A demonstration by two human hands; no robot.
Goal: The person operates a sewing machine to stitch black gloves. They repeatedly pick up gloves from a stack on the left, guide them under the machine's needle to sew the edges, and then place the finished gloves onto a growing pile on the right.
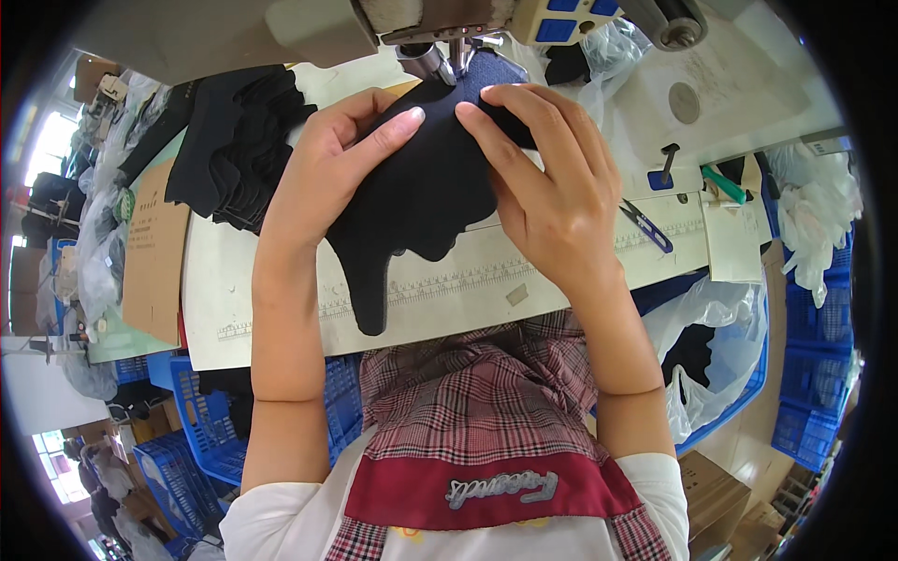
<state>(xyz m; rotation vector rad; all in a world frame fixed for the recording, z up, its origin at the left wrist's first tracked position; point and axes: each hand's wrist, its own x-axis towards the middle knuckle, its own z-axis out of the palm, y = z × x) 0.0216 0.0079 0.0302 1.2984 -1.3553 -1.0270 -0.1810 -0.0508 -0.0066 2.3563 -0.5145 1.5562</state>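
Note:
A black fabric piece (421,178) with a scalloped edge and a long narrow tail lies under the sewing machine's presser foot (456,73). My left hand (341,154) is closed on its left edge, thumb on top and the other fingers curled, partly out of sight. On the right side, my right hand (552,173) grips the same piece close to the foot. Its index and middle fingertips press on top, while the thumb is mostly hidden below. A dark blue-grey textured patch (494,70) shows beside the foot.
Left of my hands lies a stack of black cut pieces (243,140), near a cardboard sheet (154,252). A ruler strip (449,278) runs along the table's near side. Thread snips (647,227) rest at right. A bin lined with clear plastic (720,327) stands below the right edge.

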